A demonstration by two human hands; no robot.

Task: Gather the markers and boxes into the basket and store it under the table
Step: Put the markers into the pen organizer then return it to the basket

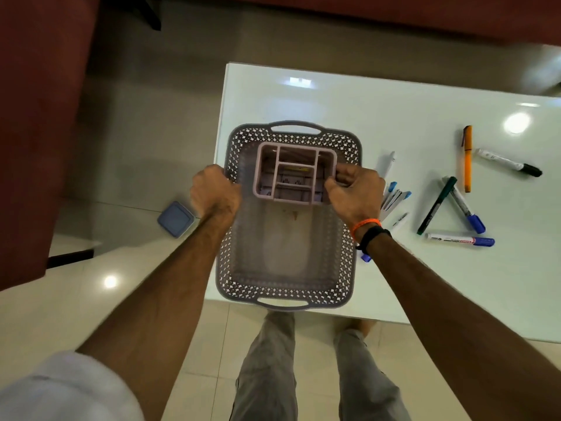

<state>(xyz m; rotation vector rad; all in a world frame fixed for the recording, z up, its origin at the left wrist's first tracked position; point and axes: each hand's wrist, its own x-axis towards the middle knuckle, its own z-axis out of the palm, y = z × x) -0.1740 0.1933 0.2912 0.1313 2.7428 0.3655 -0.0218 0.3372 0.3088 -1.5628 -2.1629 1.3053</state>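
Note:
A grey perforated basket [288,284] stands at the near left corner of the white table [409,117]. A pink divided organiser box [296,173] sits over the basket's far half. My right hand [353,192] grips the box's right side. My left hand [214,192] holds the basket's left rim with curled fingers. Several markers lie to the right: an orange one [467,159], a black-capped one [510,163], a green one [437,205], two blue-capped ones [466,208] [460,240]. More markers [394,197] lie partly hidden behind my right hand.
A blue square lidded box [176,218] lies on the tiled floor left of the table. A dark red sofa [36,117] fills the left and far edges. My legs [270,375] stand at the table's near edge.

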